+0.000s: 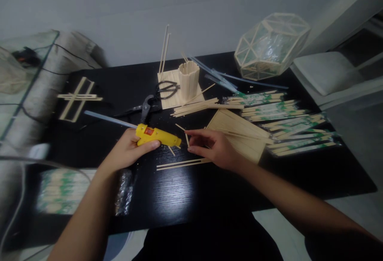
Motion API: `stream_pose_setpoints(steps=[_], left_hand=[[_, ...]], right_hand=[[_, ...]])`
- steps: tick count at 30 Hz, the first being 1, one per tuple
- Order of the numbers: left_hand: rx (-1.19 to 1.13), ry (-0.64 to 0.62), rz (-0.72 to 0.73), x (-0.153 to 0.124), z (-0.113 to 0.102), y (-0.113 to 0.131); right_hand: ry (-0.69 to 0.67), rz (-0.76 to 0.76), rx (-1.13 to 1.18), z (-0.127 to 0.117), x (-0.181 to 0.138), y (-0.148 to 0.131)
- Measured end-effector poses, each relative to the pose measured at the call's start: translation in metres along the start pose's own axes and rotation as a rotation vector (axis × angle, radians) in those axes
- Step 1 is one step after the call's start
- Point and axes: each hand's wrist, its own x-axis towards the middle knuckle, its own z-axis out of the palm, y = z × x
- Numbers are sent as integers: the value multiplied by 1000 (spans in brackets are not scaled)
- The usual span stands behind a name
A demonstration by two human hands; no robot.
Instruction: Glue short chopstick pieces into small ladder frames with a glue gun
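Observation:
My left hand (131, 145) is wrapped round a yellow hot glue gun (158, 136), its nozzle pointing right. A clear glue stick (107, 119) juts from the gun's back end. Between the thumb and fingertips of my right hand (209, 145) is a short wooden stick piece (187, 138), close to the nozzle; whether they touch I cannot tell. A thin stick (180, 127) meets its upper end. Below the gun lie small stick offcuts (171, 150) and a pair of chopsticks (179, 164) on the black table (209, 197).
Behind stand a stick-built cup (189, 81) on a wooden base, pliers (146, 107) and black scissors handles (167, 89). A flat stick panel (239, 133) and wrapped chopsticks (275, 111) lie right, under a faceted frame (272, 46). A stick cross (78, 99) lies left.

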Motion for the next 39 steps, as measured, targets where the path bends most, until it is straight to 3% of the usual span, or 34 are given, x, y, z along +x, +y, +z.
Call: stream_pose_setpoints(steps=[39], left_hand=[[18,58,-25,1,0,2]], right_hand=[[-6,-4,-10,1,-1,-2]])
